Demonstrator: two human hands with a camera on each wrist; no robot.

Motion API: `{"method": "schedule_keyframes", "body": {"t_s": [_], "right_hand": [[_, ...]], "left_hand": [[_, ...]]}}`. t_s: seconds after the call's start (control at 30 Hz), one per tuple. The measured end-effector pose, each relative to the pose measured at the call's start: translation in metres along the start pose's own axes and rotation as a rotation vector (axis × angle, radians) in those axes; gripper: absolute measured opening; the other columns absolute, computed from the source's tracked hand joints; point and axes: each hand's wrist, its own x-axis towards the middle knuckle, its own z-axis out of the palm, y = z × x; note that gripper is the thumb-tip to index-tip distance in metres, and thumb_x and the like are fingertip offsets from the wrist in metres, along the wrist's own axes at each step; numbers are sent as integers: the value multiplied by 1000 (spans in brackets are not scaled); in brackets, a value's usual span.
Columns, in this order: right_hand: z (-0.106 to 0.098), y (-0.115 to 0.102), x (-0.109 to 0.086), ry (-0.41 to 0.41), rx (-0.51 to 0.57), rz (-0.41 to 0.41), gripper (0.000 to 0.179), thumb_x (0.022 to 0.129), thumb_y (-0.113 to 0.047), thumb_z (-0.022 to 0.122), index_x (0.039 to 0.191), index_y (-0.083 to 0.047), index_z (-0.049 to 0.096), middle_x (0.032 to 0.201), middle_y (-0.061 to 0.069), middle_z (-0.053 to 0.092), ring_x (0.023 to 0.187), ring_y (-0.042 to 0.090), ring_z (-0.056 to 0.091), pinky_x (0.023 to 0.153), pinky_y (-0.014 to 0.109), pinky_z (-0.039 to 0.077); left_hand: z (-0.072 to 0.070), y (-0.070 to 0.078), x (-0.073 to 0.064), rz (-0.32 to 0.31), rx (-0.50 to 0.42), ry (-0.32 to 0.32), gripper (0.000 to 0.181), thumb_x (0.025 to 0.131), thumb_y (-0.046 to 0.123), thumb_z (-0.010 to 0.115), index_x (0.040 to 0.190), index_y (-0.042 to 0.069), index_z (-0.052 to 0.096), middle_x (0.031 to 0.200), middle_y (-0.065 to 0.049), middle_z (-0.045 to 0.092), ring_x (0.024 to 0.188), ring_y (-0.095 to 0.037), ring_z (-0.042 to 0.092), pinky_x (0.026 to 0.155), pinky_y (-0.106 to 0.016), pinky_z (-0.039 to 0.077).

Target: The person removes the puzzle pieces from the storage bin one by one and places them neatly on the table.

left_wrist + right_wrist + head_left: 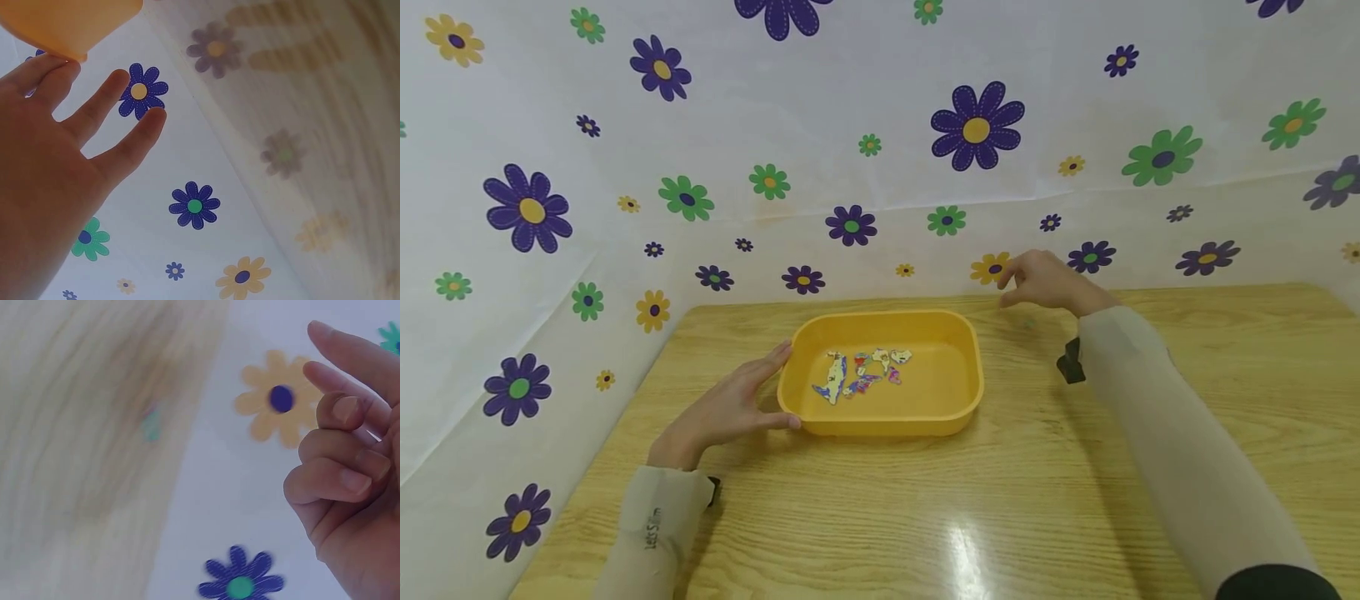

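Note:
A yellow plastic tray [880, 421] with rounded corners stands on the wooden table. Several small, flat cut-out pieces [832, 379] with colourful prints lie in its left half. My left hand [730, 408] touches the tray's left end, thumb at the front corner and fingertips at the far one. Its fingers look straight and spread in the left wrist view, some against the tray's side [81, 22]. Right of the tray, my right hand [1045, 281] hovers over the table's back edge and holds nothing. In the right wrist view its thumb and index finger are apart, the others curled.
A white cloth [880, 75] printed with flowers hangs behind the table [865, 517] and along its left side. Below my right hand shows a faint green patch [151, 425], too blurred to tell whether it is a thing or a reflection.

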Motion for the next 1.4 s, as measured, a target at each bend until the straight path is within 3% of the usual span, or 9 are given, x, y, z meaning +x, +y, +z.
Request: {"method": "schedule_keyframes", "body": {"t_s": [0.2, 0.47, 0.9, 1.17, 1.4], "right_hand": [[-4, -24, 8, 66, 53, -55, 23, 87, -8, 78, 104, 7, 72, 70, 6, 54, 67, 21, 44, 60, 30, 37], [-4, -62, 21, 85, 106, -116, 20, 88, -8, 77, 105, 3, 73, 67, 6, 51, 67, 22, 43, 60, 31, 38], [18, -104, 38, 53, 189, -225, 23, 87, -9, 79, 106, 3, 74, 67, 5, 50, 65, 19, 43, 58, 28, 36], [35, -124, 45, 15, 240, -213, 21, 89, -10, 78, 107, 1, 74, 69, 5, 50, 67, 19, 44, 59, 27, 38], [55, -126, 52, -44, 297, -198, 19, 90, -8, 77, 107, 0, 75, 69, 6, 51, 64, 18, 43, 55, 25, 35]], "left_hand": [[0, 0, 0, 0, -6, -2, 105, 83, 49, 82, 160, 4, 27, 166, -12, 21, 147, -43, 27, 115, -65, 24], [0, -1, 0, 9, -12, 7, 104, 82, 47, 83, 159, 3, 28, 166, -12, 23, 147, -43, 27, 116, -64, 24], [-1, 0, -1, -1, -17, 7, 103, 83, 46, 83, 159, 4, 28, 166, -11, 22, 148, -42, 27, 116, -65, 24], [0, 0, 0, 5, -19, 9, 104, 82, 47, 84, 159, 3, 29, 166, -13, 23, 147, -43, 27, 116, -64, 24], [0, 0, 1, 12, -12, 8, 104, 82, 47, 83, 159, 3, 29, 166, -14, 23, 147, -43, 28, 116, -64, 25]]}}
